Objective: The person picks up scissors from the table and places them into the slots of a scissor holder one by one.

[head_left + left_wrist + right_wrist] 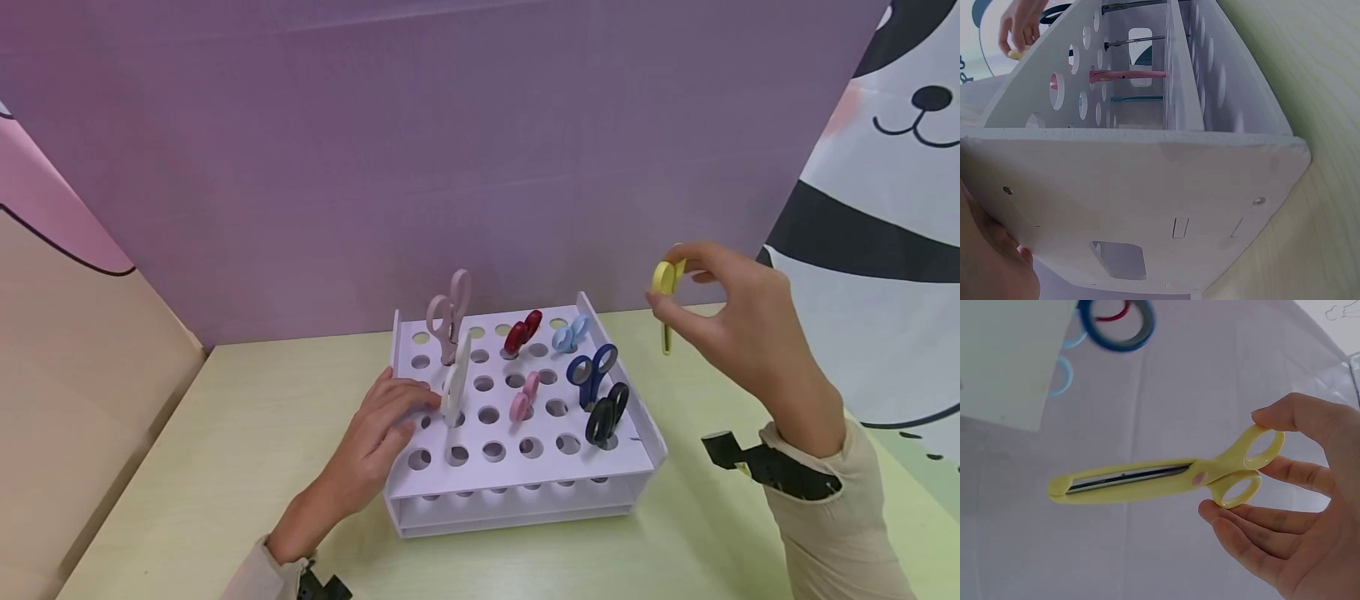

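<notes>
My right hand (pixel 750 325) holds yellow scissors (pixel 1135 481) up beside the white rack (pixel 517 492), fingers and thumb at the handle loops and blades pointing down in the head view. My left hand (pixel 367 446) rests over the rack's left edge, its fingertips right by the white scissors (pixel 456 379). Other pairs stand in the rack's holes with handles up: pale pink scissors (pixel 450 317), red scissors (pixel 522 332), light blue scissors (pixel 571 333), pink scissors (pixel 524 397), dark blue scissors (pixel 592 373) and black scissors (pixel 607 414).
The rack has rows of round holes and raised side walls, and stands on a pale wooden table (pixel 285 417). Behind it hangs a purple cloth (pixel 375 167). A panda-print sheet (pixel 885 333) borders the right side, a beige panel (pixel 75 358) the left.
</notes>
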`<state>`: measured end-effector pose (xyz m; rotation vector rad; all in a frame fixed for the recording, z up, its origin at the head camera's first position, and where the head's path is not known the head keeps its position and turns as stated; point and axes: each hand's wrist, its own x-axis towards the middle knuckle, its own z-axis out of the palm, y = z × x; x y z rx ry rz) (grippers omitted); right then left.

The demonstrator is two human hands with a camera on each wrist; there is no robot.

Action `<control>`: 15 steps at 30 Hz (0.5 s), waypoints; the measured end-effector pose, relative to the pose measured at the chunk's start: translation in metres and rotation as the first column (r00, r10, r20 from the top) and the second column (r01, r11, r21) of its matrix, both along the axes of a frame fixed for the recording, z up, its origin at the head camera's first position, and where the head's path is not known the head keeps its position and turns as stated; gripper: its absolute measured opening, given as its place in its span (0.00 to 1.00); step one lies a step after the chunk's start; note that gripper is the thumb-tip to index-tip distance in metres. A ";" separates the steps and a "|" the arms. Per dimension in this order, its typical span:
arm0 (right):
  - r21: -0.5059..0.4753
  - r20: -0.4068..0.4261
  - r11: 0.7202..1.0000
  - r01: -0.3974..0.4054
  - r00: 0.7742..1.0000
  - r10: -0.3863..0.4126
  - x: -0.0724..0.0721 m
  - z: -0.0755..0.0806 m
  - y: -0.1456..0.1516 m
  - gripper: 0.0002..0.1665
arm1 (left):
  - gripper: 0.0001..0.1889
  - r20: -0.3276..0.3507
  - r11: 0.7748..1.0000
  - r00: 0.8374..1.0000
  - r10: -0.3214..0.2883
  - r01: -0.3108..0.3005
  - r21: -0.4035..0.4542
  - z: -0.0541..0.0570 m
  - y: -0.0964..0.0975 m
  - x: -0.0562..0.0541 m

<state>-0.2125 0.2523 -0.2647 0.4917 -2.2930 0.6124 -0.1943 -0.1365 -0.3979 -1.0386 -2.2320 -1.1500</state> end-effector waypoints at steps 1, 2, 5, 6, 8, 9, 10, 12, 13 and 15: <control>0.001 -0.012 1.000 -0.006 1.000 0.006 0.002 0.001 -0.002 0.23 | 0.17 0.001 1.000 1.000 0.001 -0.001 -0.001 0.000 0.000 0.000; 0.001 -0.023 1.000 -0.014 1.000 0.014 0.005 0.002 -0.004 0.23 | 0.17 0.002 1.000 1.000 0.003 -0.003 -0.001 0.000 0.000 0.000; -0.001 -0.057 0.999 -0.046 0.997 0.046 0.012 0.005 -0.010 0.26 | 0.17 0.004 1.000 1.000 0.005 -0.005 -0.003 0.000 0.000 0.001; -0.001 -0.067 0.998 -0.056 0.996 0.055 0.015 0.006 -0.012 0.26 | 0.17 0.005 1.000 1.000 0.005 -0.005 -0.003 0.000 0.000 0.001; 0.000 -0.086 0.997 -0.072 0.994 0.072 0.019 0.007 -0.016 0.27 | 0.17 0.005 1.000 1.000 0.005 -0.005 -0.002 0.001 0.000 0.001; 0.002 -0.095 0.997 -0.079 0.992 0.079 0.021 0.008 -0.018 0.27 | 0.17 0.004 1.000 1.000 0.005 -0.005 -0.002 0.001 0.000 0.001; 0.004 -0.101 0.996 -0.084 0.991 0.084 0.023 0.009 -0.020 0.27 | 0.17 0.005 1.000 1.000 0.004 -0.004 -0.001 0.001 0.000 0.001; 0.007 -0.115 0.995 -0.097 0.989 0.097 0.028 0.010 -0.024 0.27 | 0.17 0.003 1.000 1.000 0.003 -0.003 0.000 0.001 0.000 0.001; 0.008 -0.121 0.994 -0.105 0.987 0.105 0.030 0.010 -0.026 0.26 | 0.17 0.002 1.000 1.000 0.002 -0.002 0.001 0.001 0.000 0.001; 0.014 -0.130 0.992 -0.123 0.984 0.124 0.034 0.012 -0.030 0.27 | 0.18 -0.001 1.000 1.000 0.000 0.000 0.002 0.001 0.000 0.000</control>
